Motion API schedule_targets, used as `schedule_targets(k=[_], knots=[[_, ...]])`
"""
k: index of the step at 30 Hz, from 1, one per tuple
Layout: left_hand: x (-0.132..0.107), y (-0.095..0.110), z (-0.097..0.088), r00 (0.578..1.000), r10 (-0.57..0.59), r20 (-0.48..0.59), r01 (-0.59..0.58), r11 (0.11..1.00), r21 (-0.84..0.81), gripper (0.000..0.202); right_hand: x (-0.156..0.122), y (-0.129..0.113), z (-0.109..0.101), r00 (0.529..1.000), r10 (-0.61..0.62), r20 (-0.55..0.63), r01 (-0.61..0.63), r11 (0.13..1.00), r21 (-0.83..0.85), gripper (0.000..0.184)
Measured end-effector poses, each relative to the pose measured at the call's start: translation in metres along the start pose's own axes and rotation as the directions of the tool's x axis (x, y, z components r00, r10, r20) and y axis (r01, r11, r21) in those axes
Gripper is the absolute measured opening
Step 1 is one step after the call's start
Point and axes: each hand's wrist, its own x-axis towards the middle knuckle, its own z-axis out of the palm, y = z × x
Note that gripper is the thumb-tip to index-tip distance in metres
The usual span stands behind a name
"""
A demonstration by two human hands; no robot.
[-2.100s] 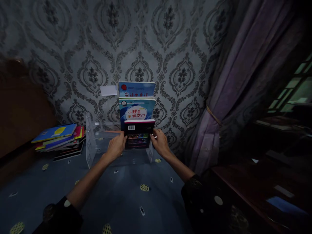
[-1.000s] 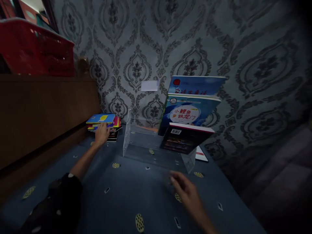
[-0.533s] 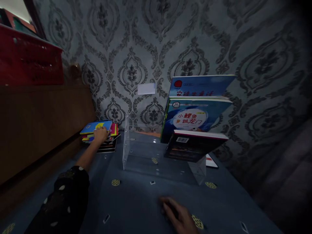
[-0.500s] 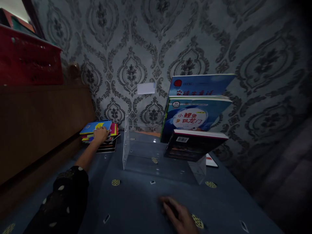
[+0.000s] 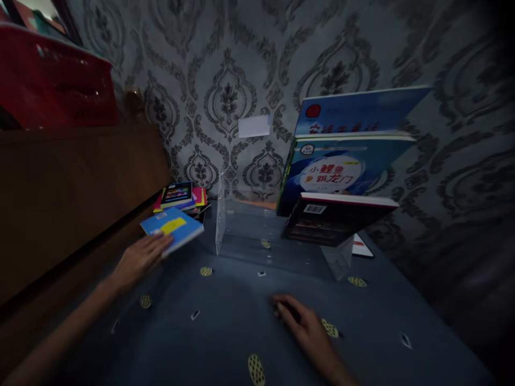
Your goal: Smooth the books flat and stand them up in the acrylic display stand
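Observation:
My left hand (image 5: 142, 257) grips a blue book (image 5: 181, 225) with a yellow patch on its cover, held tilted in front of a pile of books (image 5: 177, 197) at the back left. Its fingers lie over the near edge of the cover; the thumb is hidden. Curled loosely above the table, my right hand (image 5: 300, 321) has thumb and fingers a little apart and nothing between them. Between and beyond the hands stands a clear acrylic rack (image 5: 249, 252). Leaning at its right end are a dark book (image 5: 338, 222), a blue-green book (image 5: 346, 166) and a taller blue book (image 5: 362, 110).
A wooden panel (image 5: 80, 198) with a red basket (image 5: 60, 80) on top borders the left side. Patterned wallpaper covers the wall (image 5: 229, 96) behind, with a white label (image 5: 254, 126). A white-edged flat object (image 5: 362, 246) lies behind the rack's right end on the dark cloth (image 5: 225, 327).
My left hand has lifted the blue book off the pile and drawn it nearer, uncovering a dark-covered book on top. My right hand stays near the same place. The view has shifted slightly.

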Motion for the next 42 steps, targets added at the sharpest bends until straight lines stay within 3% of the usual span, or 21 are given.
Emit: schedule_targets(k=[2,3,5,8,11,17,20,23,27,30,34,38,42], knots=[[-0.064,0.014,0.012,0.981,0.168,0.100,-0.157,0.982,-0.105,0.052,-0.001,-0.002,0.001,1.000,-0.003,0.004,0.003,1.000,-0.018,0.047],[-0.090,0.022,0.019,0.973,0.187,0.138,-0.167,0.975,-0.145,0.056,-0.001,-0.003,0.002,1.000,-0.004,0.005,0.004,1.000,-0.024,0.045],[-0.126,0.036,0.033,0.982,0.099,0.159,-0.070,0.981,-0.180,0.059,-0.002,-0.005,0.003,1.000,-0.009,0.015,0.009,0.999,-0.034,0.042],[-0.138,0.047,0.053,0.976,-0.176,0.128,0.194,0.970,-0.145,0.060,-0.004,-0.007,0.006,0.999,-0.035,0.029,0.037,0.997,-0.069,0.036],[-0.126,0.050,0.068,0.945,-0.307,0.110,0.321,0.936,-0.144,0.060,-0.009,-0.008,0.008,0.994,-0.100,0.033,0.104,0.983,-0.149,0.031],[-0.104,0.077,0.087,0.958,-0.275,0.084,0.286,0.944,-0.163,0.060,-0.026,-0.014,0.018,0.969,-0.224,0.106,0.242,0.949,-0.202,0.028],[-0.083,0.108,0.090,0.975,-0.195,0.104,0.212,0.959,-0.187,0.060,-0.032,-0.012,0.022,0.956,-0.259,0.139,0.284,0.935,-0.211,0.029],[-0.046,0.152,0.090,0.984,-0.098,0.146,0.130,0.964,-0.232,0.060,-0.031,-0.003,0.022,0.960,-0.255,0.117,0.277,0.926,-0.258,0.034],[0.008,0.212,0.094,0.976,0.004,0.218,0.064,0.951,-0.303,0.064,-0.021,0.016,0.008,0.977,-0.211,-0.023,0.188,0.911,-0.368,0.038],[0.034,0.238,0.099,0.977,0.055,0.206,0.025,0.929,-0.368,0.061,-0.016,0.029,-0.008,0.975,-0.188,-0.119,0.121,0.896,-0.426,0.040],[0.044,0.236,0.105,0.996,0.061,0.061,-0.019,0.844,-0.537,0.051,-0.018,0.037,-0.020,0.969,-0.207,-0.135,0.123,0.877,-0.464,0.042],[0.045,0.215,0.106,0.991,-0.056,-0.120,-0.039,0.738,-0.673,0.037,-0.024,0.027,-0.019,0.958,-0.268,-0.106,0.149,0.776,-0.613,0.039],[0.047,0.210,0.109,0.976,0.001,-0.219,-0.151,0.725,-0.672,0.031,-0.018,0.005,-0.009,0.935,-0.346,0.080,0.294,0.628,-0.721,0.034]])
